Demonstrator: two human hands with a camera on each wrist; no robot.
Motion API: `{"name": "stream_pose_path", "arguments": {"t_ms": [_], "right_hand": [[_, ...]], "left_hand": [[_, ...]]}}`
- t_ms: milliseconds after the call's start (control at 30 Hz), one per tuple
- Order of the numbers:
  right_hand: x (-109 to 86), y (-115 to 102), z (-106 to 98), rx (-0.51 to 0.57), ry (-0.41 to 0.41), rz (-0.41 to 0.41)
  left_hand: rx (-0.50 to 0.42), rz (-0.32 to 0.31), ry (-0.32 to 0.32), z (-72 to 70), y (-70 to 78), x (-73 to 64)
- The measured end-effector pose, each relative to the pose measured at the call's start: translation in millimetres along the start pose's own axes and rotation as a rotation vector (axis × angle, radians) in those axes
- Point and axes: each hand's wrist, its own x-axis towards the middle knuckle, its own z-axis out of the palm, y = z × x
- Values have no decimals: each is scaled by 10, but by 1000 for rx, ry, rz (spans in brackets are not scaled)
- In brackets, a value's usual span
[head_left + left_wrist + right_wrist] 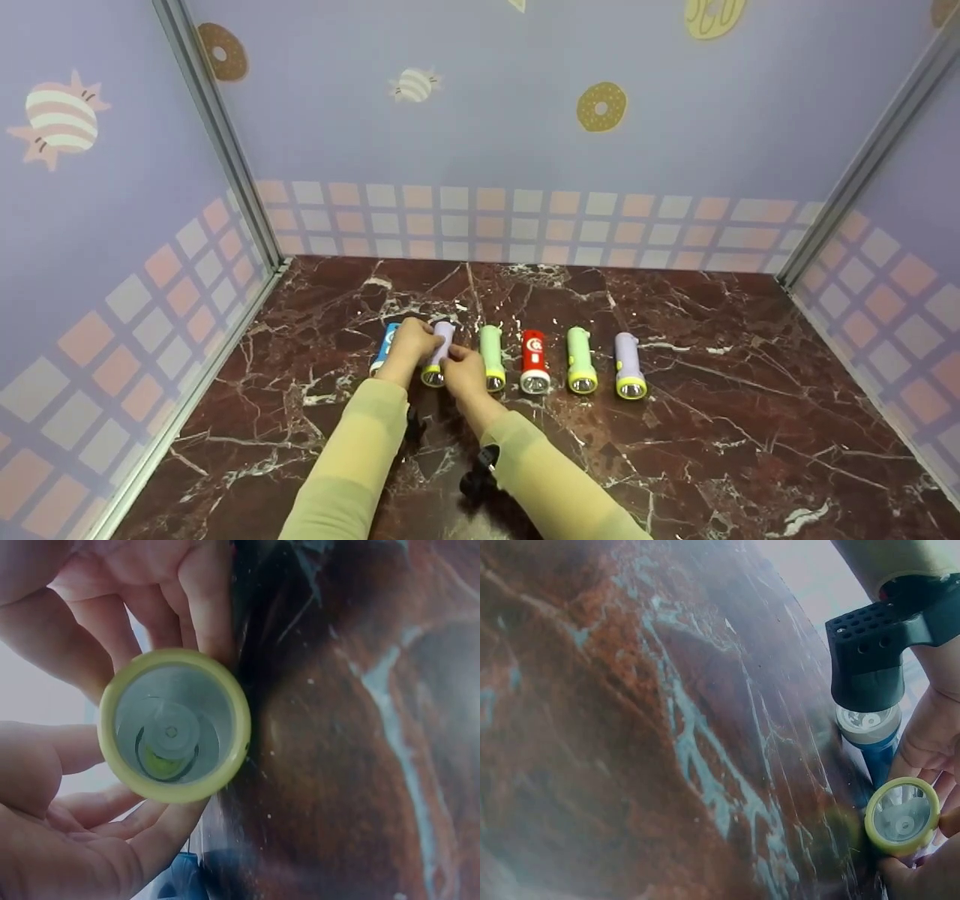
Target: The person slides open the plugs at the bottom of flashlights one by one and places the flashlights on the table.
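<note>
- Head view: pale yellow-green sleeves (341, 450) are lying nearest the camera; left hand (412, 346) and right hand (466, 373) are flanking the purple flashlight (435, 361), second from left, both pinching it narrowly, probably to stop it rolling.
- Head view, row: blue flashlight (388, 341) is sitting leftmost; near green flashlight (490, 346), red flashlight (534, 356), far green flashlight (580, 356) and outer purple flashlight (629, 360) are running rightward, lenses facing the person.
- Head view, room: marble table (712, 450) is stretching widely rightward and toward the person; back wall (525, 150) is bounding it.
- Left wrist: yellow rim (169, 793) is facing the camera beside the tabletop, thumbs and fingers gathering round.
- Right wrist: black wrist mount (874, 652) is partly overlapping the blue flashlight's lens, so leftward room is looking tight.
</note>
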Motion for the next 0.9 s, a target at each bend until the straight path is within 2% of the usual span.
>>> {"name": "stream_pose_path", "arguments": {"t_ms": [333,500,900], "right_hand": [[-7,-74,-2,71,-5,-2],[3,-107,-10,86,-12,-9],[38,-195,-88,86,-21,-60]], "left_hand": [[-58,11,9,-31,37,-14],[-60,3,6,-66,62,-12],[-143,7,32,-144,155,-47]]}}
